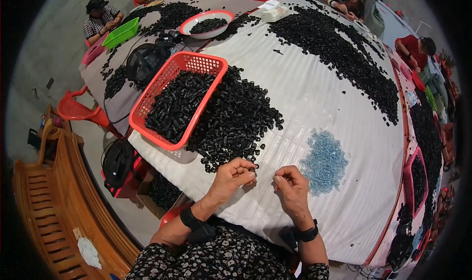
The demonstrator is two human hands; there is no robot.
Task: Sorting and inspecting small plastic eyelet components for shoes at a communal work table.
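Observation:
My left hand [232, 177] is closed in a pinch on a small black plastic piece [252, 170], just off the near edge of a heap of black plastic pieces [236, 117]. A short gap to the right, my right hand [291, 185] pinches with thumb and forefinger; whatever sits between the fingertips is too small to make out. Beside that hand lies a pile of small clear-blue pieces [324, 162]. A red plastic basket [219, 66], full of the same black pieces, stands at the left, partly over the heap.
White cloth [295, 103] covers the table. Farther off are a long black heap [334, 49], a red-rimmed bowl [184, 27] and a green basket [122, 34]. Several people work around the table's edges. A wooden bench [59, 201] and a red chair [76, 108] stand at the left.

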